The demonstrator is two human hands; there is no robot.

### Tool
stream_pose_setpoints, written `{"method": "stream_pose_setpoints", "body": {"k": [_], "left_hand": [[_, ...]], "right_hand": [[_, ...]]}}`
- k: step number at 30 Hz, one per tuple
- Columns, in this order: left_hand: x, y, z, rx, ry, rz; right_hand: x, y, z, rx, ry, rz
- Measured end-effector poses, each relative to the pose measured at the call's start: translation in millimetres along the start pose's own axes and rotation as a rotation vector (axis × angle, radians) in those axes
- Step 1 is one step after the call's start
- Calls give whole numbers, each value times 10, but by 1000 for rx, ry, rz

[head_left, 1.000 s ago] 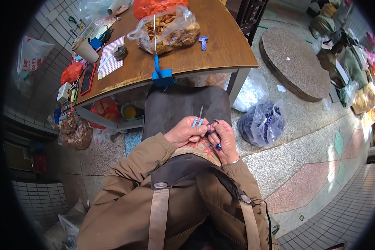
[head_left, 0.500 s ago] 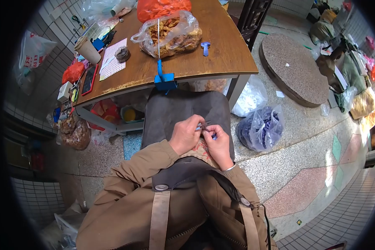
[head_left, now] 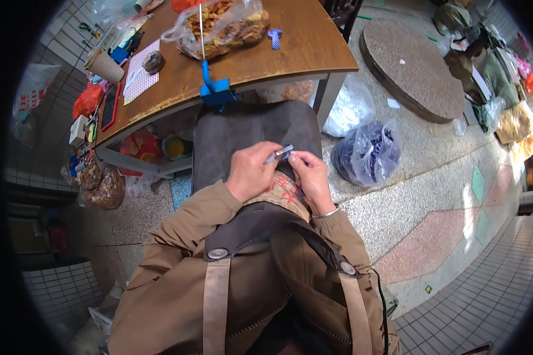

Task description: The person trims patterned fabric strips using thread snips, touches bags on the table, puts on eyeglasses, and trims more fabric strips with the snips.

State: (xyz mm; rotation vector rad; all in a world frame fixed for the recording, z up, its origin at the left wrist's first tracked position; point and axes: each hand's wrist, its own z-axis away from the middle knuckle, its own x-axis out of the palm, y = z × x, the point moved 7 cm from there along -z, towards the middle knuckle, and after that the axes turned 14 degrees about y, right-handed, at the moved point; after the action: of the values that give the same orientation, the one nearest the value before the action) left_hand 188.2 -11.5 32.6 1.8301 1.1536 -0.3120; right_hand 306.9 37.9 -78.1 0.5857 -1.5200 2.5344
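My left hand (head_left: 250, 170), back up, is curled closed round a slim pale-blue & silvery metal tool (head_left: 282, 151), its end poking out past my fingertips toward my right hand (head_left: 314, 177). Right thumb & forefinger are pinched almost tight on a small dark blue-purple fabric-like piece (head_left: 286, 157), right by the tool's tip. Can't tell for sure if tool & piece touch, or how the tool's end stands, b/c my fingers hide most of both.

Just below my fingers: a beige cloth w/ red lettering (head_left: 285, 190), on my lap. Just beyond them, a dark brown leathery surface (head_left: 254, 127).

Right of my fingers, on the floor: a clear plastic bag full of blue-purple stuff (head_left: 367, 155); a whitish plastic bag (head_left: 349, 109) sits behind it.

Farther ahead of my fingers is a brown wooden table (head_left: 305, 56). On its near edge, ahead & a bit left, a bright blue bracket (head_left: 216, 93) w/ a thin upright rod. Behind that, a clear bag of orange-brown crinkly bits (head_left: 228, 32); to its right, approx. straight ahead of my fingers, a small blue-purple patterned piece (head_left: 275, 38).
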Motion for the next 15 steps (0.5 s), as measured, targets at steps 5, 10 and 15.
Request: {"method": "stream_pose_setpoints", "body": {"k": [5, 10, 15], "left_hand": [[-25, -129, -26, -60, -16, -115], [11, -110, 19, 0, -35, -187], [23, -100, 38, 48, -41, -217]], "right_hand": [[-39, 39, -12, 160, -25, -108], [-32, 34, 29, 202, -54, -160], [18, -8, 49, 136, -56, -104]]}}
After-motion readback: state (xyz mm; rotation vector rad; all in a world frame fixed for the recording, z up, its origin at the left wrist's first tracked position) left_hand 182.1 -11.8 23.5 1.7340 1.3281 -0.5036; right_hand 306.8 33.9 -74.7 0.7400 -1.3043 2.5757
